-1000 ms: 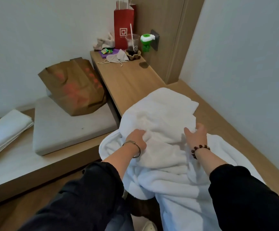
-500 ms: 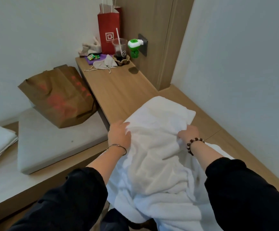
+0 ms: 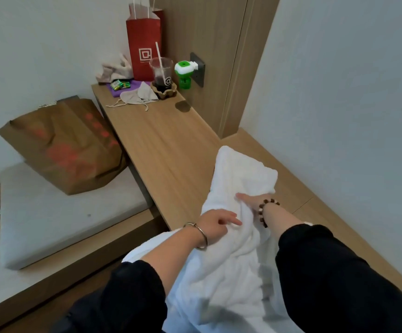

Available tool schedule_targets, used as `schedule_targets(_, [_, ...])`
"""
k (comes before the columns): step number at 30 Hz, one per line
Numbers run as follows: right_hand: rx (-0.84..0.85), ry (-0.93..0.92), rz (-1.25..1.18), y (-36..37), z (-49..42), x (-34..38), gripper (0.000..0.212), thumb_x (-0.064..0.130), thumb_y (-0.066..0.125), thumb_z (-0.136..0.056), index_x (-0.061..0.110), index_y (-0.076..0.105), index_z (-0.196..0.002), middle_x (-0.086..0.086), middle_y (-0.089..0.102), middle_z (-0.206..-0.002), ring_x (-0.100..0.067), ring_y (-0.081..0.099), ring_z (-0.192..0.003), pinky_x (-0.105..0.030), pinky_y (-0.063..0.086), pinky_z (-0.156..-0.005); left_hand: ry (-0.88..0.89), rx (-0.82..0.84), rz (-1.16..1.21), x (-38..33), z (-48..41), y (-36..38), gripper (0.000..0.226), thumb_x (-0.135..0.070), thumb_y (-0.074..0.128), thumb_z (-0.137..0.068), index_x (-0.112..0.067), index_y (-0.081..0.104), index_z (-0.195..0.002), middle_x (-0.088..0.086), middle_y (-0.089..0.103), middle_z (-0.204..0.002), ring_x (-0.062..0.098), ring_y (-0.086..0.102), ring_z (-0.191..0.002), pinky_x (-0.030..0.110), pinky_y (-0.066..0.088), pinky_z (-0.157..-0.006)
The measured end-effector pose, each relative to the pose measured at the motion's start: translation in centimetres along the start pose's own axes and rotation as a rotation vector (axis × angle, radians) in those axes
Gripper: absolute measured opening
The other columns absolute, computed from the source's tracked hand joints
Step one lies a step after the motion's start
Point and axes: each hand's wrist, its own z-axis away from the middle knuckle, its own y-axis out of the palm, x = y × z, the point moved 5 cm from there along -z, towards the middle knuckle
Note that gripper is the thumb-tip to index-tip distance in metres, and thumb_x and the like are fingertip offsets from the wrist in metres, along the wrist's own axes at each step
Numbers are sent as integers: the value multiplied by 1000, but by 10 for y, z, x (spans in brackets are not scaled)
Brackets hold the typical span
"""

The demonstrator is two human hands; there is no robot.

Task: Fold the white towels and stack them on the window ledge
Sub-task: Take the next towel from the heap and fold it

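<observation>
One long wooden surface (image 3: 166, 145) runs from 12 o'clock down past the middle toward 5 o'clock, along the pale wall. At 8 o'clock a grey cushion (image 3: 50, 217) lies on a lower wooden step beside it.

The towel (image 3: 240, 174) fills the view from the middle down to 6 o'clock. It is white, thick and fluffy, unfolded and bunched into loose ridges. Its far end rests on the surface, humped up with one squared corner showing at 3 o'clock of the hump. The rest spills off the near edge toward the person, between two black sleeves.

A crumpled brown bag (image 3: 65, 145) with red print leans on the cushion at 9 o'clock, touching the side of the surface. A red bag (image 3: 143, 42) stands upright at 12 o'clock.

The left hand (image 3: 215, 223) grips the towel's left edge, most fingers (image 3: 231, 221) curled into the cloth and one stretched out. The right hand (image 3: 250, 201), just beyond it, pinches a fold; its fingers are partly buried in the cloth.

A cup (image 3: 162, 73) with a straw stands by the red bag, and a green plug-in (image 3: 184, 73) sits in the wall socket.
</observation>
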Motion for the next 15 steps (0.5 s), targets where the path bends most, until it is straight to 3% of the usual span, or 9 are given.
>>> schedule_targets(2, [-24,-17,6,9,4,0,78,31,71,-77,4,32,-138,-13,54,-118,-27,52,-88,-33,47,-66,-70,9,215,-2,-1,4,46,15,44,-79,-11,72,-104,-3,63,-110,1,55,-97,13,42,-91])
schedule_targets(3, [-38,-62,-2,11,0,1,67,20,66,-81,1,34,-136,-13,53,-110,-26,50,-86,-32,46,-69,-118,-43,367,-3,0,0,39,17,47,-79,-8,72,-96,0,66,-99,1,59,-79,15,48,-78])
schedule_targets(5, [8,-146,-95,10,7,10,58,9,58,-83,-1,34,-136,-9,49,-96,-27,50,-85,-34,46,-77,-238,-288,623,10,6,-20,29,19,54,-77,-7,67,-84,7,63,-85,3,52,-48,13,43,-51])
schedule_targets(6, [75,-154,-206,8,11,13,63,6,56,-81,1,32,-139,-9,51,-95,-29,53,-85,-36,48,-79,-280,-433,667,21,10,-32,28,18,54,-78,-7,65,-87,10,61,-89,6,51,-48,13,42,-48])
schedule_targets(8, [196,-118,-430,4,17,20,58,-1,51,-71,0,44,-129,-14,56,-94,-33,58,-82,-42,49,-81,-330,-543,650,45,12,-51,30,12,54,-84,-6,62,-106,11,59,-105,14,58,-74,18,47,-65])
schedule_targets(10, [304,-108,-610,-1,18,26,33,-9,44,-65,-4,56,-94,-13,54,-84,-33,57,-75,-42,48,-77,-370,-401,639,52,11,-56,31,-1,56,-91,-3,55,-122,10,61,-116,18,60,-95,24,47,-78])
schedule_targets(11, [345,-124,-656,-4,21,30,28,-12,40,-64,-3,57,-85,-13,55,-82,-34,58,-76,-42,49,-76,-376,-286,704,49,10,-54,24,-8,53,-95,-2,58,-117,8,67,-109,15,64,-89,24,50,-75])
schedule_targets(13, [444,-175,-713,-12,29,41,43,-18,29,-69,-3,66,-84,-16,63,-84,-39,61,-84,-47,54,-73,-400,-13,879,29,11,-44,24,-19,44,-100,-9,64,-93,2,72,-77,10,67,-66,22,52,-60])
schedule_targets(15, [529,-246,-723,-21,34,51,57,-21,22,-73,-1,67,-101,-20,66,-96,-43,62,-95,-51,56,-72,-416,170,934,14,10,-38,33,-29,40,-101,-11,64,-88,1,72,-73,11,69,-65,25,53,-60])
